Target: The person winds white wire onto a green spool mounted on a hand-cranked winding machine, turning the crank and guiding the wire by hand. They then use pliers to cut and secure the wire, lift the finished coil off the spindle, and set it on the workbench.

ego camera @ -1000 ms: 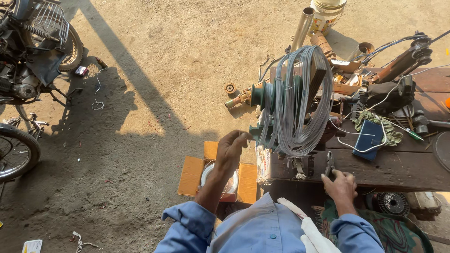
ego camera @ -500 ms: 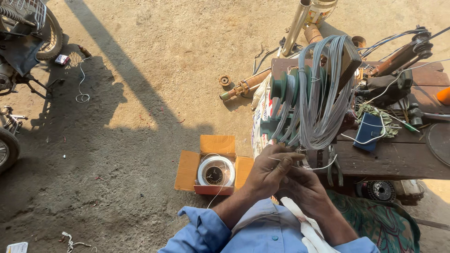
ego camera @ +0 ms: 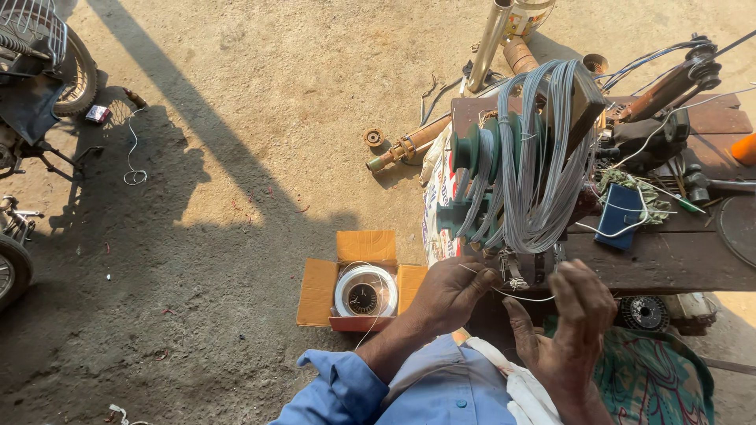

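Note:
My left hand (ego camera: 450, 293) and my right hand (ego camera: 568, 316) are raised in front of me, each pinching a thin pale wire (ego camera: 520, 297) stretched between them. Just above them hang thick loops of grey wire (ego camera: 535, 165) wound over a green stepped former (ego camera: 482, 169) on a winding machine. On the ground to the left, a white wire spool (ego camera: 365, 289) lies in an open orange cardboard box (ego camera: 319, 293), and a strand runs from it up toward my left hand.
A dark wooden bench (ego camera: 669, 256) holds tools, cables and a blue case (ego camera: 620, 218). A metal pipe (ego camera: 490, 41) and a rusty shaft (ego camera: 408, 146) lie on the dirt. A motorbike (ego camera: 39, 86) stands at the far left, with a loose cord (ego camera: 134, 149) beside it.
My hands came together below the wire loops, then drew apart with the thin wire stretched between them. The view shifted slightly to the right.

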Tool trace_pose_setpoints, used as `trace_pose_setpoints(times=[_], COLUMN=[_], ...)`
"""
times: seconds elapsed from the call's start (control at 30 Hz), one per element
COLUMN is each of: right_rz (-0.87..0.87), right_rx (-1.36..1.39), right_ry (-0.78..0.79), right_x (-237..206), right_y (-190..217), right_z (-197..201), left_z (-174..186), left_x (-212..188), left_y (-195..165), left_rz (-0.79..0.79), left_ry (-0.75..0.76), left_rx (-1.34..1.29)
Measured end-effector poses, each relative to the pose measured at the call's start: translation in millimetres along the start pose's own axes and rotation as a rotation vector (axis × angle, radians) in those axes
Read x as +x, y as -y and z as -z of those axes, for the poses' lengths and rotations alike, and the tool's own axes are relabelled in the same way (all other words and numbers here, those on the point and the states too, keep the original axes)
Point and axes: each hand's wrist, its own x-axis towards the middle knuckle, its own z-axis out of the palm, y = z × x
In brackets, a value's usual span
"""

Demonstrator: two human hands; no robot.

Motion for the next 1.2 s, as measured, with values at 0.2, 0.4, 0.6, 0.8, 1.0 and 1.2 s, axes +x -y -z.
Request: trace_pose_setpoints(times=[0.2,0.4,0.6,0.8,1.0,1.2], right_rz=[0.104,-0.032,-0.104,-0.243,-0.251,-0.247], right_rx=[0.207,0.505,0.656,0.735,0.832,0.831], right_ry=[0.352,0.402,0.706,0.787,0.838,0.81], right_x=[-7,-12,-14,-18,-18,-20], right_y=[-51,-108,-161,-193,-208,-214], right_z=[-9,-17,-20,-27,-31,-39], left_z=[-30,-42,-82,-108,-110,-117], left_x=[11,14,23,43,59,71], left_y=[0,9,27,42,44,39], left_rz=[0.331,-0.041,0.202,0.098,0.143,0.04], left_ry=[-0.049,-0.3,-0.431,-0.551,-0.714,-0.823], left_rx=[-0.377,-0.171,0.333,0.642,0.653,0.632])
